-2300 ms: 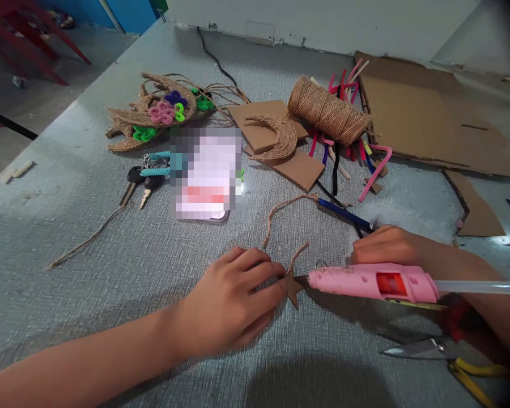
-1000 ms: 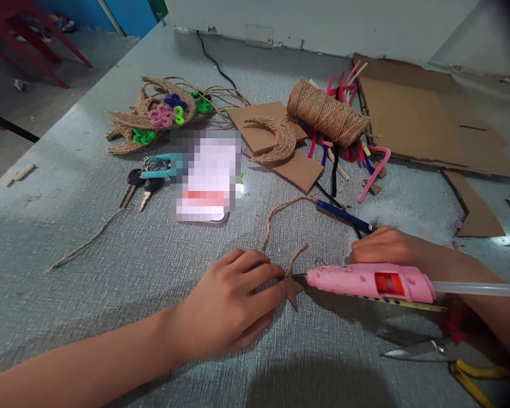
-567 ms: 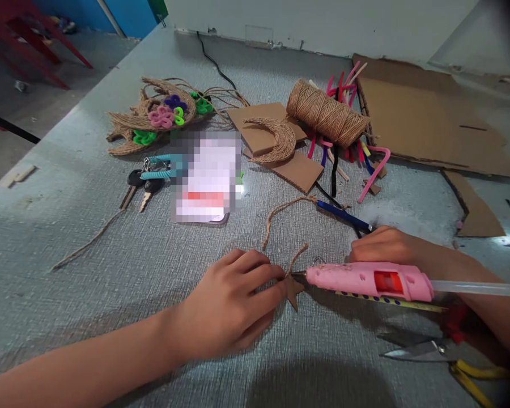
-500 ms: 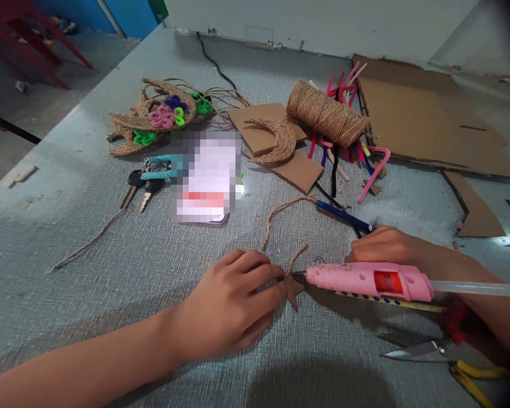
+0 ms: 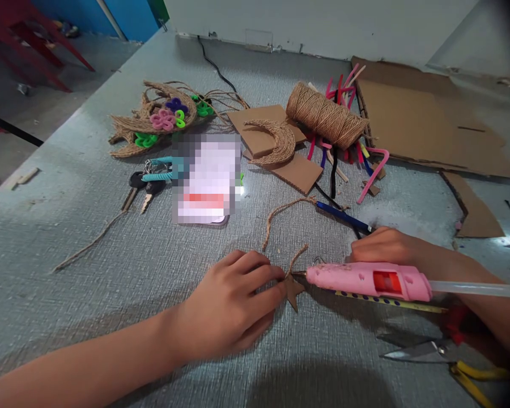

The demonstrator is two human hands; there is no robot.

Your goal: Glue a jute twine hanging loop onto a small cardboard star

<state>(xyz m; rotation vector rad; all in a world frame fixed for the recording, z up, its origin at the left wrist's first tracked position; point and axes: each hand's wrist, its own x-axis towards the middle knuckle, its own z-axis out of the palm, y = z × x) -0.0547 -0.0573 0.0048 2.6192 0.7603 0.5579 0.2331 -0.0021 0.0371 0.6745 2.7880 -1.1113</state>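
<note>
Under the bent fingers of my left hand (image 5: 233,300) is a small cardboard star (image 5: 295,293), pinned to the table with only some of its points showing. A short end of twine (image 5: 298,256) sticks up from the star's top. My right hand (image 5: 385,245) is closed around a pink hot glue gun (image 5: 344,276), which hides most of its fingers. The gun's metal nozzle meets the star and twine beside my left fingertips. From the gun's rear runs a clear glue stick (image 5: 471,289).
Scissors (image 5: 423,351) and a yellow-striped tape measure (image 5: 391,301) lie near the right arm. Farther back are a blue pen (image 5: 343,216), a twine spool (image 5: 325,116), a twine-covered crescent (image 5: 280,141), cardboard (image 5: 433,119), a blurred phone (image 5: 208,181), keys (image 5: 147,190) and wrapped ornaments (image 5: 153,119).
The glue gun has shifted very slightly left, its nozzle closer to the star and twine. My left hand stays in place on the star.
</note>
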